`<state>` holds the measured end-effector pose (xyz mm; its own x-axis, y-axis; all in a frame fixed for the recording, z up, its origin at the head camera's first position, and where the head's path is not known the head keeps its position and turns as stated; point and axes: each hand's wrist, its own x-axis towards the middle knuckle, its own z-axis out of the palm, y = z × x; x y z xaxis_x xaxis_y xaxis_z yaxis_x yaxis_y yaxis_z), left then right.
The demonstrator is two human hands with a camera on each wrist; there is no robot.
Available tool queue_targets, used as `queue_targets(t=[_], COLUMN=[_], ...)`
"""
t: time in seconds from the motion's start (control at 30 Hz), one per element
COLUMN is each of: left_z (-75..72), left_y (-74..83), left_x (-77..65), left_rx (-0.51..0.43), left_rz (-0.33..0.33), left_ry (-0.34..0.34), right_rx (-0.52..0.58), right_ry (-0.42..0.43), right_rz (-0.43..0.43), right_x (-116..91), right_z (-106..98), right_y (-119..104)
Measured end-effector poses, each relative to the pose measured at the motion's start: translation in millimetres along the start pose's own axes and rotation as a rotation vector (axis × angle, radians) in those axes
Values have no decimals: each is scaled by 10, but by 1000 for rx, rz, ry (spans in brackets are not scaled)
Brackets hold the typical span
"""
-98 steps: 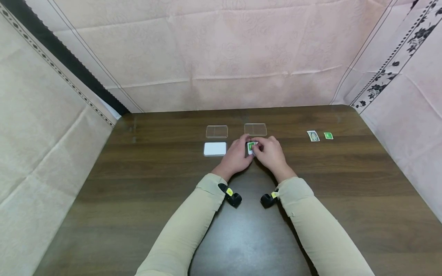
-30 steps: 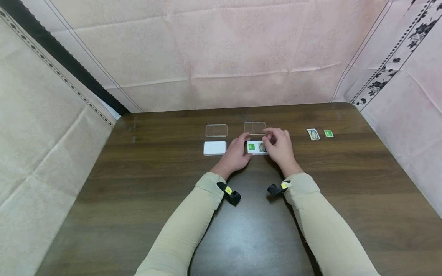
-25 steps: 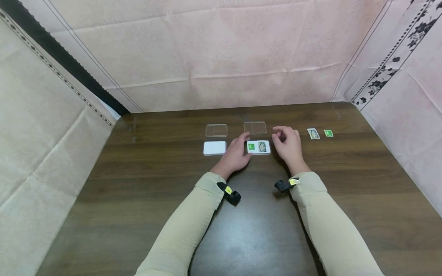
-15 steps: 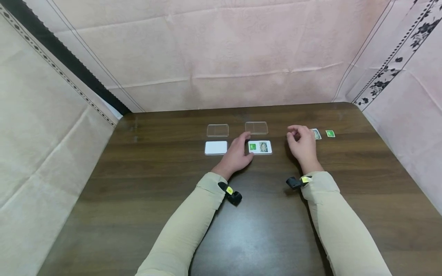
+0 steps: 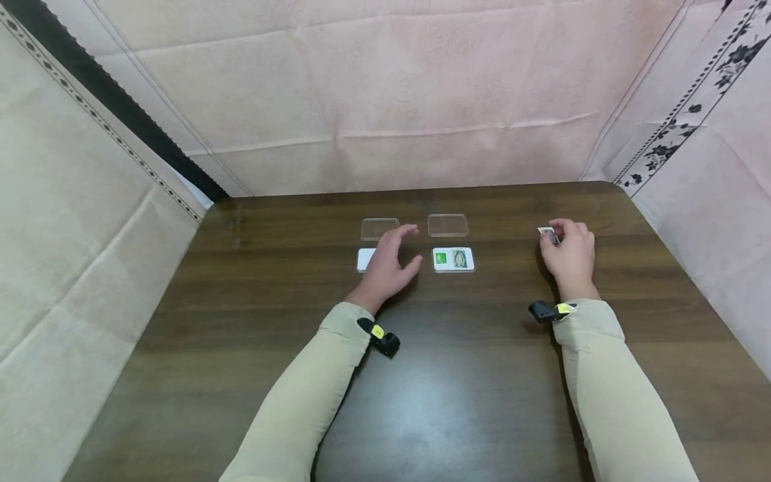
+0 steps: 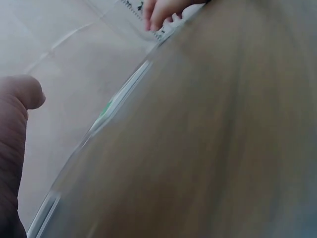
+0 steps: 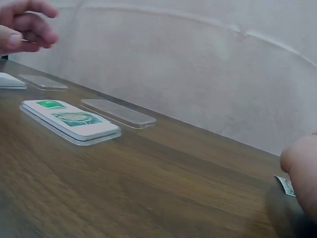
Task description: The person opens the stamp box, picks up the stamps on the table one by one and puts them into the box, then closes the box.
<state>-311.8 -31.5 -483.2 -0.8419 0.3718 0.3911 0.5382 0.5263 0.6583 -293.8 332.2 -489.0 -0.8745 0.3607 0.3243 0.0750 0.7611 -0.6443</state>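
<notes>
My right hand [image 5: 569,258] is at the right of the table, its thumb and fingers right at a small stamp-like paper [image 5: 547,231]. In the right wrist view that paper [image 7: 286,185] shows beside the hand; I cannot tell if it is pinched. My left hand [image 5: 387,268] is raised with fingers spread and holds nothing. It partly covers a plain white flat case [image 5: 364,258]. To its right lies a second white flat case [image 5: 446,268], bearing a green stamp [image 5: 442,258] and a larger greyish-green oval-patterned stamp [image 5: 460,258].
Two clear plastic covers lie behind the cases: the left cover [image 5: 372,227] partly behind the left hand, the right cover [image 5: 448,225] in full view. The dark wooden table [image 5: 289,268] ends at a pale cloth backdrop [image 5: 361,100]. Each wrist wears a black camera.
My right hand has left the stamped case and moved right to the loose stamp, hiding the small green one beside it. My left hand has drawn back leftward from the stamped case, fingers spread.
</notes>
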Motion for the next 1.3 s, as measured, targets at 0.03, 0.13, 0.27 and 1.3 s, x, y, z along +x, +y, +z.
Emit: queue_targets(t=[0.03, 0.13, 0.27, 1.3], left_z=[-53, -206, -399, -666], left_y=[-41, -161, -320, -608], left_x=[-22, -91, -172, -233], left_rx=[5, 0, 1, 193], left_rz=[-3, -29, -73, -239], left_ry=[6, 7, -13, -218], right_rx=[-3, -16, -34, -61], right_ry=[-13, -49, -79, -147], right_rz=[12, 49, 80, 125], right_x=[1, -6, 3, 84], right_z=[-7, -25, -35, -13], right_y=[10, 36, 66, 19])
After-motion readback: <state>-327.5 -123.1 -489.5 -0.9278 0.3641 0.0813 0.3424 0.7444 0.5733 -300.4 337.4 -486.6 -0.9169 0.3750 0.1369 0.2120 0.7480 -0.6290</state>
